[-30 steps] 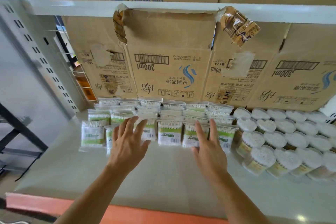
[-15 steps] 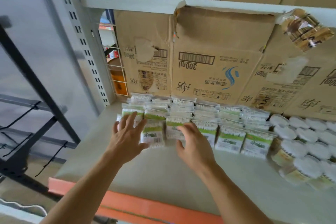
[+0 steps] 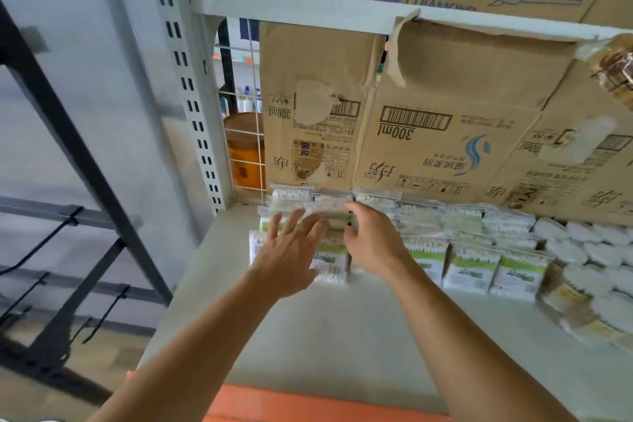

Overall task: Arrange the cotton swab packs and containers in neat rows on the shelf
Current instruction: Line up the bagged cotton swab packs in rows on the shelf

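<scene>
Rows of clear cotton swab packs (image 3: pixel 469 264) with green and white labels lie on the pale shelf (image 3: pixel 342 336), reaching back to the cardboard boxes. Round swab containers (image 3: pixel 582 250) with white tops stand in rows at the right. My left hand (image 3: pixel 287 253) has its fingers spread over the leftmost packs. My right hand (image 3: pixel 373 236) is beside it, fingers curled round a pack (image 3: pixel 330 262) in the left rows, thumb at the pack's side. Both hands cover part of the left packs.
Cardboard boxes (image 3: pixel 428 134) marked 300ml stand behind the packs. A white slotted upright (image 3: pixel 195 113) and wire grille bound the shelf at the left, with an orange jar (image 3: pixel 245 147) behind. The shelf's front edge is orange (image 3: pixel 308 404). A dark metal rack (image 3: pixel 68 181) stands left.
Both hands moved left along the front packs and further back. The right hand went from flat over the right-middle packs to gripping a pack at the left. The view swung left.
</scene>
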